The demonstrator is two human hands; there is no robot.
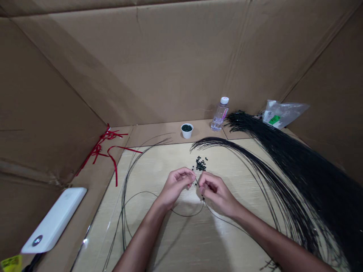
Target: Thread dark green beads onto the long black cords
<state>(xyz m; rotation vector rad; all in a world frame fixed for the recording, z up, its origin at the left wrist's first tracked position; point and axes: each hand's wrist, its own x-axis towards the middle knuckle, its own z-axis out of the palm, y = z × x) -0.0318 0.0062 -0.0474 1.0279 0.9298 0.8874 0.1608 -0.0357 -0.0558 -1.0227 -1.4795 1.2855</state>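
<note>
My left hand [179,185] and my right hand [214,190] almost meet over the middle of the table, each closed in a pinch. Between their fingertips runs a short stretch of thin dark wire [197,183]. The same kind of wire loops below the hands [185,216], with a small dark knot or bead where it crosses under my right hand. Just beyond the fingertips lies a loose pile of small dark beads [200,164], with a few strays close to the fingers. Whether a bead sits inside either pinch is hidden.
A white cup [186,134] of dark beads stands behind the pile, near a water bottle [219,114]. Wire bundles curve at left [124,196] and right [263,170], beside a thick black bundle [306,166]. Red ribbons [113,147] and a white device [55,223] lie left; cardboard walls surround the table.
</note>
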